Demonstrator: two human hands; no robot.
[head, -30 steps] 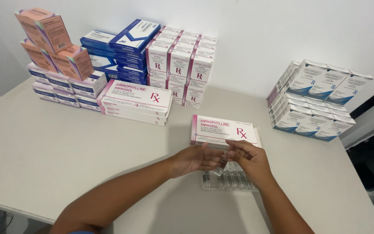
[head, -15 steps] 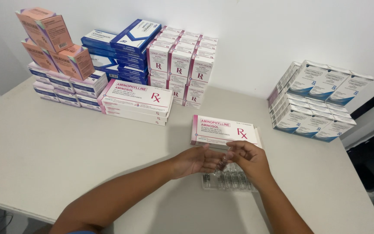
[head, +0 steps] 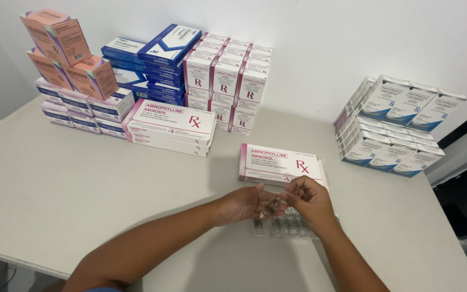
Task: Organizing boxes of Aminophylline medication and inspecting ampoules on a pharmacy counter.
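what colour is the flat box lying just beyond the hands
The flat cardboard box is white with a pink band at its left end and pink lettering, seen in the head view.

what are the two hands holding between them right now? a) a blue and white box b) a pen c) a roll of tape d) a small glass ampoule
d: the left hand and right hand meet on a small ampoule, held just above a clear tray of ampoules that lies in front of a pink and white box.
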